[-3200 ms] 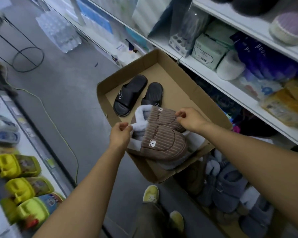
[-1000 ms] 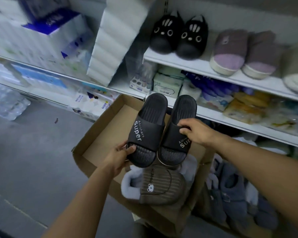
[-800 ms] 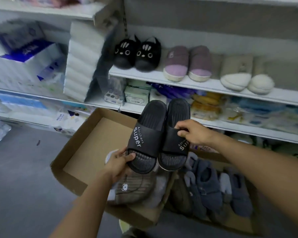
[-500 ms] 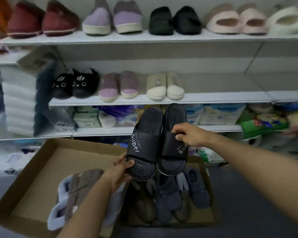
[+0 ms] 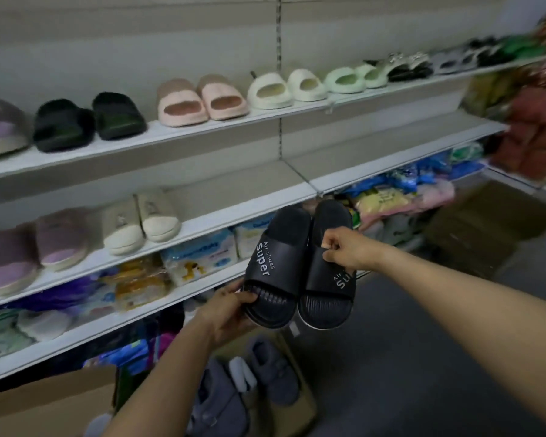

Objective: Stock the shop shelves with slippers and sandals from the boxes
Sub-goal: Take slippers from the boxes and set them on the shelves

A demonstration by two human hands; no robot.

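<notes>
A pair of black rubber slides (image 5: 300,269) printed "Super" is held up in front of the white shelf's (image 5: 265,203) front edge; placing it on the bare stretch right of the cream pair seems next. Left hand (image 5: 230,307) grips the heel ends; right hand (image 5: 344,249) pinches one strap.

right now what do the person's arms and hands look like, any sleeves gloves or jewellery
Both forearms are bare as far as the frame shows, with no sleeve in view. The left hand and right hand wear no gloves. No watch, bracelet or ring shows on the visible sides of the wrists and fingers.
</notes>
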